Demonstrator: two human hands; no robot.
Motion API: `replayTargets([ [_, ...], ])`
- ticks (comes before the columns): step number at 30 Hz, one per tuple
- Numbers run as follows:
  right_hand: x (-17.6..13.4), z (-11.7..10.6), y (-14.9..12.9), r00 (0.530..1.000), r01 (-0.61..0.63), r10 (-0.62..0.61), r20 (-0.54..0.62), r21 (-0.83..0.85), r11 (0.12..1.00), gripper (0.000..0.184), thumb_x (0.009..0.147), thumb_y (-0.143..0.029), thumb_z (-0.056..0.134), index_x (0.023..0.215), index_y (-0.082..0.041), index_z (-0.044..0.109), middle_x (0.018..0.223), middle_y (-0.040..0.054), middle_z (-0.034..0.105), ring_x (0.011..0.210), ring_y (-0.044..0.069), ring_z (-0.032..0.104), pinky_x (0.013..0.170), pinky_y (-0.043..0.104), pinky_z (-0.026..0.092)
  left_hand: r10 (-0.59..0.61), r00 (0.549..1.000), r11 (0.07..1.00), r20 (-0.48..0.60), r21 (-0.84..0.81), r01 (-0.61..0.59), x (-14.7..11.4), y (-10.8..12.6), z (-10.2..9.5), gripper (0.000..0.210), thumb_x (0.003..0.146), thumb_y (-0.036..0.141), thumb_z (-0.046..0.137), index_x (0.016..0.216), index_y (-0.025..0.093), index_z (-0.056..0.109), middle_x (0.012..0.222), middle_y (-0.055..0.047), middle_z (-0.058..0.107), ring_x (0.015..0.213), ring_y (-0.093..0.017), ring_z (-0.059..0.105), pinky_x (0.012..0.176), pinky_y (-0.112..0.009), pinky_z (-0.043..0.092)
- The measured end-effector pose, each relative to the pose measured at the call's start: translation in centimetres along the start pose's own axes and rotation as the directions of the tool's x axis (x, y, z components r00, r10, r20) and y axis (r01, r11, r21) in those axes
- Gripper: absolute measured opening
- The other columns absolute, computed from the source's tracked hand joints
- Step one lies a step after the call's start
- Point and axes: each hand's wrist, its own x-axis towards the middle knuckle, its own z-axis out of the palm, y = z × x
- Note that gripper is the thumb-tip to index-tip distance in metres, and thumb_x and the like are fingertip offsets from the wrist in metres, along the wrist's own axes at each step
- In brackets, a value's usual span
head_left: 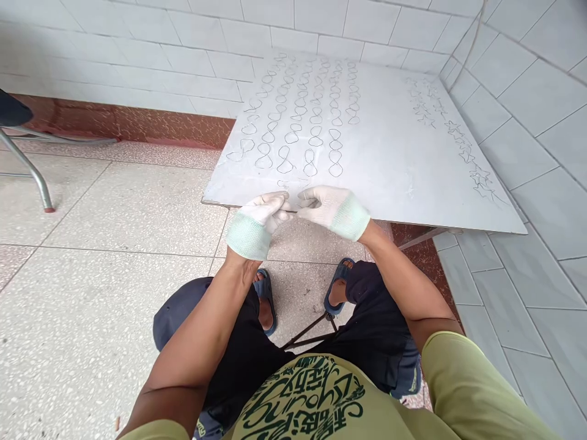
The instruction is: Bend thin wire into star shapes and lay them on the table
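My left hand point(263, 217), in a white glove with a pale green cuff, is closed in a pinch at the near edge of the white board. My right hand point(328, 206), gloved alike, pinches close to it from the right. Between the fingertips a short dark stretch of thin wire point(291, 211) shows; the rest of it is mostly hidden by the fingers. Just beyond the hands, several thin wire loops twisted into figure eights point(310, 162) lie in rows on the board.
The white board point(394, 177) stands against the tiled wall point(321, 15). On its right side lie several star-shaped wire pieces point(463, 146). A metal-legged chair point(32, 165) is at the far left. Below are my slippered feet and a thin dark metal frame point(312, 333).
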Motion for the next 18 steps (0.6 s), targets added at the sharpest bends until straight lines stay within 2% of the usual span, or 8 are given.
replayTargets([
  [2,0.1,0.8,-0.5,1.0,-0.013,0.013,-0.012,0.0,1.0,0.023,0.096,-0.045,0.084,0.1,-0.023,0.084,0.095,0.0002,0.083,0.093,0.02,0.075,0.084,0.031,0.056,0.028,1.0,1.0,-0.001,-0.009,-0.028,-0.2,-0.3,0.2,0.041,0.065,0.03,0.108,0.092,0.013,0.082,0.076,-0.002,0.077,0.063,-0.009,0.066,0.069,-0.024,0.057],
  [4,0.1,1.2,-0.6,0.999,-0.038,0.039,-0.03,0.004,0.999,0.034,0.1,-0.05,0.078,0.082,-0.023,0.077,0.081,-0.0013,0.075,0.081,0.017,0.068,0.076,0.03,0.049,0.052,0.999,0.999,0.005,0.014,-0.052,-0.4,-0.6,0.4,0.045,0.062,0.033,0.11,0.091,0.013,0.082,0.075,-0.001,0.075,0.066,-0.01,0.066,0.07,-0.023,0.056],
  [6,0.0,1.3,-0.4,0.997,-0.047,0.048,-0.052,0.014,0.999,0.046,0.103,-0.055,0.073,0.071,-0.023,0.067,0.074,-0.0018,0.069,0.075,0.016,0.061,0.072,0.031,0.043,0.087,0.996,0.991,0.0,0.106,-0.087,-0.7,-0.6,0.5,0.044,0.064,0.037,0.108,0.092,0.014,0.083,0.074,-0.001,0.074,0.068,-0.011,0.065,0.07,-0.024,0.054],
  [9,0.0,1.5,0.1,0.994,-0.008,0.009,-0.108,0.013,1.0,0.044,0.105,-0.048,0.069,0.07,-0.024,0.061,0.076,-0.002,0.067,0.077,0.016,0.059,0.074,0.031,0.043,0.182,0.983,0.923,-0.038,0.352,-0.157,-1.3,-0.6,0.6,0.034,0.077,0.042,0.097,0.092,0.016,0.082,0.078,-0.002,0.075,0.071,-0.015,0.065,0.069,-0.027,0.052],
  [11,0.1,1.8,0.5,0.988,0.032,-0.041,-0.149,-0.062,0.998,0.043,0.107,-0.04,0.064,0.068,-0.025,0.055,0.075,-0.0015,0.064,0.078,0.016,0.059,0.078,0.032,0.043,0.225,0.973,0.857,-0.052,0.486,-0.173,-1.7,-0.5,0.6,0.028,0.083,0.044,0.09,0.09,0.018,0.08,0.079,-0.003,0.075,0.072,-0.017,0.066,0.069,-0.03,0.052],
  [14,0.1,2.5,0.8,0.973,0.079,-0.129,-0.192,-0.247,0.966,0.047,0.111,-0.034,0.057,0.065,-0.026,0.048,0.073,0.0013,0.061,0.079,0.019,0.058,0.082,0.035,0.042,0.235,0.97,0.801,-0.065,0.578,-0.155,-2.1,-0.3,0.6,0.023,0.087,0.043,0.085,0.085,0.021,0.077,0.073,-0.002,0.072,0.066,-0.019,0.064,0.065,-0.033,0.051],
  [18,-0.2,3.7,1.0,0.957,0.072,-0.178,-0.23,-0.406,0.911,0.052,0.117,-0.036,0.048,0.067,-0.026,0.06,0.074,0.0067,0.065,0.079,0.023,0.059,0.084,0.04,0.043,0.244,0.967,0.748,-0.067,0.648,-0.143,-2.4,-0.2,0.4,0.021,0.088,0.042,0.087,0.08,0.025,0.078,0.067,-0.003,0.07,0.06,-0.023,0.066,0.06,-0.037,0.047],
])
